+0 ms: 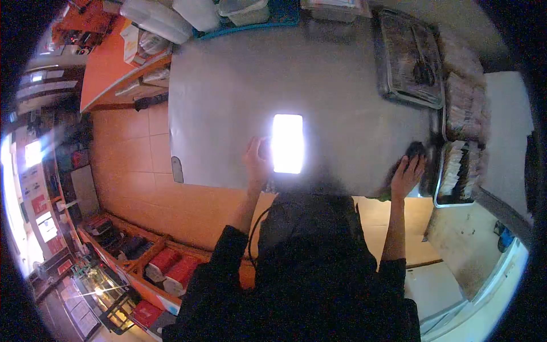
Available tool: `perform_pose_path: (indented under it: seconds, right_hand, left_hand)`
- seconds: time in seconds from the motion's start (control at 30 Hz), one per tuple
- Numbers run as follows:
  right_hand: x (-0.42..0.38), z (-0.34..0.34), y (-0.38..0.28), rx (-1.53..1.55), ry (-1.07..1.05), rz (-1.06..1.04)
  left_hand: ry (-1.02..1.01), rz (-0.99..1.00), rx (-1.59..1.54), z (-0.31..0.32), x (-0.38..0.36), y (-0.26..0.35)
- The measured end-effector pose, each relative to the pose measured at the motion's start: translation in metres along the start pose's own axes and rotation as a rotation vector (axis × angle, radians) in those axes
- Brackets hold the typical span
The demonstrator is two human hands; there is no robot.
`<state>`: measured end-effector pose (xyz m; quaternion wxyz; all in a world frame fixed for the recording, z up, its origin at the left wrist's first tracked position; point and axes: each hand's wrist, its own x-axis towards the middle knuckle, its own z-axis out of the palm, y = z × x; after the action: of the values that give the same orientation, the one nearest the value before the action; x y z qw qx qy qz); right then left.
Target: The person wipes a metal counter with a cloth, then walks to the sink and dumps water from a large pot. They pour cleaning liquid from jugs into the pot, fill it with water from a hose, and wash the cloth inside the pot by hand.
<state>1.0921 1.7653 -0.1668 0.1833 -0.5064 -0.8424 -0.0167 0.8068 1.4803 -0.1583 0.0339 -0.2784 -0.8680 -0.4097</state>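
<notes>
A phone [288,143] with a glaring white screen is above the metal table [228,85], near its front edge. My left hand [259,163] is at the phone's left edge, its fingers and thumb curved against the side; the glare hides part of the grip. Over at the right end of the table, my right hand [406,176] lies with fingers stretched out over a small dark object [416,150], too dark to name. That hand rests close to a metal tray [454,174] filled with rows of pale and dark pieces.
A lidded metal tray [410,60] with a dark utensil on top stands at the back right. Plastic containers [245,10] line the back edge. An orange shelf [125,62] is at the left. Below it, an orange crate [154,251] holds red packages.
</notes>
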Motion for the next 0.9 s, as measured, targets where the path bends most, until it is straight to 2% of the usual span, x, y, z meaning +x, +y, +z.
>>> perform_pose_path:
  seconds: [0.13,0.23,0.3,0.4,0.53,0.6,0.63,0.7,0.77,0.83,0.9]
  right_hand:
    - [-0.003,0.009,0.014,0.031,0.07,-0.108]
    - [-0.001,0.0,0.02,-0.046,-0.029,-0.011]
    - [0.0,-0.007,0.026,-0.028,-0.092,0.05]
    - [-0.011,-0.022,0.037,0.032,-0.076,0.092]
    - [-0.045,-0.035,0.063,0.026,-0.115,0.16]
    - [-0.061,-0.048,0.069,0.112,-0.147,0.244]
    - [-0.073,-0.046,0.076,0.116,-0.072,0.242]
    - [-0.099,-0.053,0.088,0.399,-0.102,0.59]
    - [-0.123,-0.07,0.103,0.68,-0.163,1.03]
    - [-0.157,-0.081,0.134,0.81,-0.001,0.898]
    - [-0.186,-0.091,0.176,0.838,0.101,0.94]
  left_hand:
    - [-0.037,0.004,0.022,0.004,-0.005,-0.014]
    - [0.016,-0.002,0.048,0.006,-0.006,-0.013]
    - [-0.046,-0.075,-0.064,0.002,-0.002,-0.005]
    - [-0.003,-0.021,0.046,0.003,0.0,-0.004]
    - [-0.044,-0.059,-0.022,-0.001,-0.002,-0.007]
    - [-0.018,-0.262,-0.267,-0.007,0.001,-0.004]
    - [-0.013,-0.36,-0.398,-0.006,0.005,0.0]
    - [0.32,-0.317,-0.308,0.007,-0.001,-0.02]
    - [0.447,-0.219,0.212,0.008,0.005,0.034]
    - [0.473,-0.035,0.315,0.019,0.002,0.067]
    - [0.363,0.226,0.185,0.04,-0.011,0.133]
